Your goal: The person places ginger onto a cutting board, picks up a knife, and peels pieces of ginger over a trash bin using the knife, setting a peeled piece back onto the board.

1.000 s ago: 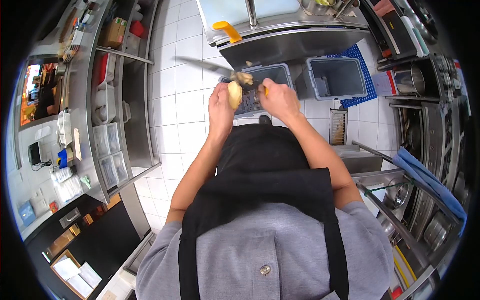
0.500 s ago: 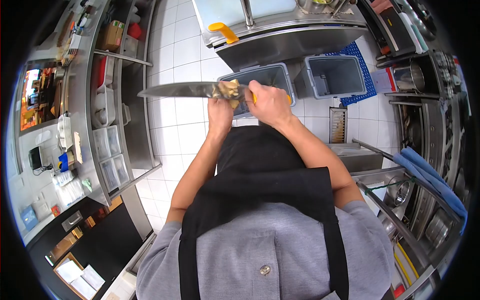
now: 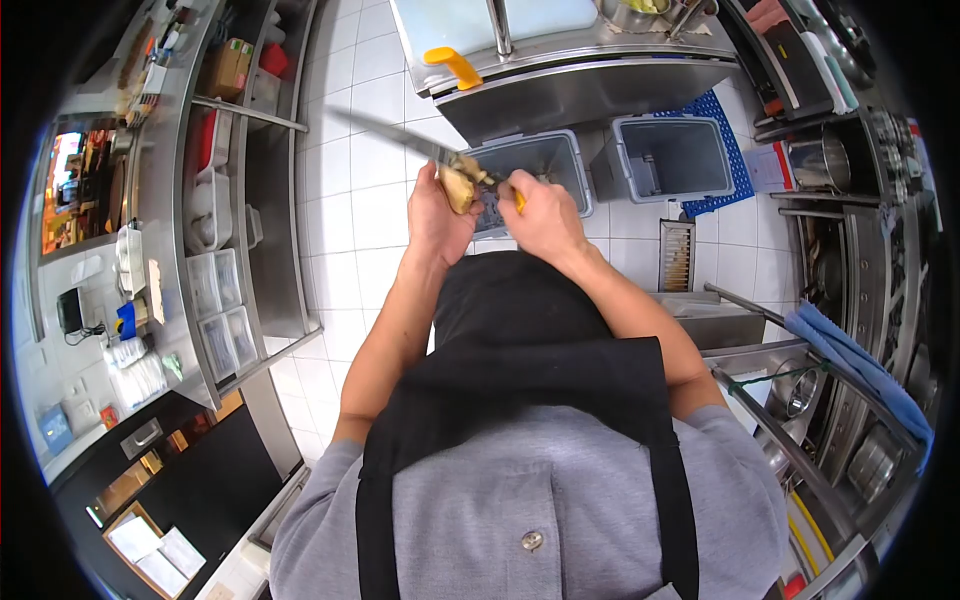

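A pale yellow, knobbly root that looks like ginger [image 3: 457, 191] rests in my left hand [image 3: 437, 225], its fingers curled round it. My right hand [image 3: 549, 215] grips the yellow handle of a large kitchen knife [image 3: 388, 133]. The blade is blurred and slants up and to the left, passing behind the root as I look down. Peelings or scraps cling near the blade beside the root. Below both hands stands a grey bin [image 3: 584, 185], partly hidden by them; dark contents show inside.
A second grey bin [image 3: 733, 165] stands to the right on a blue mat [image 3: 738, 175]. Ahead is a steel counter [image 3: 600, 85] with a yellow handle-like object [image 3: 455, 66] at its edge. Steel shelving [image 3: 205, 330] lines the left; a blue towel [image 3: 860, 365] hangs at right.
The knife has swung from nearly level to slanting up-left. My left hand has turned, showing more of the root. My right hand has shifted slightly right and down.
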### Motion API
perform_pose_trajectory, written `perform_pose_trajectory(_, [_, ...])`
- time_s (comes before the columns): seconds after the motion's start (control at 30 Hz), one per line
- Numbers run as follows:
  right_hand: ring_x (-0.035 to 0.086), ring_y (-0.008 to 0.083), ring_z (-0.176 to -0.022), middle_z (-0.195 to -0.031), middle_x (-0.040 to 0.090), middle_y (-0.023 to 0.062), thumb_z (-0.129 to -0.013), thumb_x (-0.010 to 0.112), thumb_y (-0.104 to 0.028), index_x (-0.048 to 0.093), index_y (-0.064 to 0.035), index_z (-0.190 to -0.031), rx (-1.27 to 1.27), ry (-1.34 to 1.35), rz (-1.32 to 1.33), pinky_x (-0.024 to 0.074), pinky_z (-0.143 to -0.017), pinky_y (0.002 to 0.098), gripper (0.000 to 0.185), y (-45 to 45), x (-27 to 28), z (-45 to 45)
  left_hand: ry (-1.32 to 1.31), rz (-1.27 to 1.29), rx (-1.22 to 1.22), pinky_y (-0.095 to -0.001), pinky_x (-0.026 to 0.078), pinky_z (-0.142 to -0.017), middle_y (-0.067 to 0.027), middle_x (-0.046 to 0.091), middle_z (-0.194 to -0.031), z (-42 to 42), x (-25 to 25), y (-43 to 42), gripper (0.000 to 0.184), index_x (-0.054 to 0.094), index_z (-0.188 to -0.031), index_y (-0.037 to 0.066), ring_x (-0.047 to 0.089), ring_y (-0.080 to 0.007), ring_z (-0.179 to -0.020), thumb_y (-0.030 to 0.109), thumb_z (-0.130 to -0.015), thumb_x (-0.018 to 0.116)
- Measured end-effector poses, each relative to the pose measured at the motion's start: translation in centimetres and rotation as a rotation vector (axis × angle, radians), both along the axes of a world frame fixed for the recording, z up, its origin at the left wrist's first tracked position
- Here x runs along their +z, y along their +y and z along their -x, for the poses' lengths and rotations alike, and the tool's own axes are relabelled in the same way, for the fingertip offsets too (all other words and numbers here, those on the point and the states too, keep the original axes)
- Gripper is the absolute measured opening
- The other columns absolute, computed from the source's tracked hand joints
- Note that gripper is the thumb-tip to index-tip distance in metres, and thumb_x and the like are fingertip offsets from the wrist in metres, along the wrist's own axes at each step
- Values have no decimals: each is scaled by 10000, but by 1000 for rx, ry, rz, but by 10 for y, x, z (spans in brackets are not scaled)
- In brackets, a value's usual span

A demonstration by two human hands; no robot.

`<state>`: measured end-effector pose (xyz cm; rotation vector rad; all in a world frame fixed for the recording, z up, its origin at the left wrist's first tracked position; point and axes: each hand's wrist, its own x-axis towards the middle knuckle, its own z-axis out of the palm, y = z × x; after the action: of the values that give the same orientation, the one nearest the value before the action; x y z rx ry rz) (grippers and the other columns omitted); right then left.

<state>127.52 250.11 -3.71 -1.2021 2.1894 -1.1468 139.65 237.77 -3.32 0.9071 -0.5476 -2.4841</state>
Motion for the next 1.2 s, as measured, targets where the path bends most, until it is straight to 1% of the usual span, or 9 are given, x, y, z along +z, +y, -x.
perform_pose_trajectory(0.03, [653, 425, -697, -710, 659, 184, -921, 618, -212, 606, -69, -884, 33, 81, -9, 508, -617, 500, 148, 0, 0, -4, 1, -1, -3, -333, 468, -715, -64, 600, -915, 3, 0, 2, 301, 555, -1045, 54, 558, -166, -796, 318, -1071, 412])
perform_pose_trajectory(0.1, [650, 417, -670, -690, 653, 174, -925, 620, -210, 579, -72, -870, 54, 133, 38, 505, -591, 501, 154, 1, 6, -8, -100, -33, 173, -344, 508, -751, -50, 612, -939, 11, 1, 7, 254, 560, -1046, 74, 600, -176, -826, 325, -1043, 516])
perform_pose_trajectory(0.13, [647, 409, -644, -670, 646, 165, -928, 622, -207, 552, -75, -857, 78, 184, 86, 501, -566, 502, 166, 1, 10, -9, -100, -32, 174, -344, 508, -751, -50, 612, -939, 10, -1, 7, 254, 560, -1046, 74, 600, -176, -826, 325, -1043, 516])
perform_pose_trajectory(0.2, [644, 393, -616, -653, 639, 149, -933, 623, -197, 514, -71, -839, 84, 234, 112, 496, -541, 498, 191, 1, 13, -10, -35, 58, 119, -348, 535, -779, -54, 618, -922, 9, -4, 7, 265, 560, -1047, 93, 632, -180, -867, 351, -1005, 605])
perform_pose_trajectory(0.33, [646, 382, -614, -679, 647, 143, -928, 625, -184, 516, -59, -830, 109, 248, 106, 497, -538, 491, 192, 0, 10, -10, -164, 196, 147, -335, 538, -736, -67, 617, -829, 15, 3, 8, 331, 553, -1044, 99, 644, -180, -797, 405, -970, 656])
perform_pose_trajectory(0.47, [651, 358, -611, -692, 648, 132, -909, 643, -164, 514, -62, -819, 114, 294, 140, 504, -527, 465, 187, 1, 10, -16, -179, 161, 164, -343, 532, -680, -79, 605, -779, 9, -11, 3, 325, 541, -986, 81, 622, -191, -717, 400, -990, 606])
perform_pose_trajectory(0.57, [653, 340, -606, -689, 644, 122, -893, 655, -150, 516, -67, -812, 134, 335, 171, 511, -527, 444, 181, 0, 8, -20, -236, 12, 205, -341, 523, -631, -110, 580, -768, 14, -13, 2, 366, 508, -907, 53, 562, -207, -674, 384, -1035, 420])
perform_pose_trajectory(0.77, [659, 317, -612, -688, 637, 113, -881, 657, -139, 512, -66, -801, 122, 380, 185, 518, -534, 432, 180, -1, 7, -21, -184, 4, 292, -360, 516, -636, -110, 583, -780, 16, -22, 7, 392, 494, -886, 54, 566, -212, -692, 412, -1024, 414])
perform_pose_trajectory(1.2, [656, 309, -602, -678, 628, 110, -863, 658, -113, 511, -64, -804, 129, 415, 213, 524, -544, 426, 165, -1, 4, -23, 4, 103, 276, -349, 533, -692, -97, 610, -836, 2, -35, 15, 445, 533, -867, 60, 600, -209, -751, 482, -996, 475])
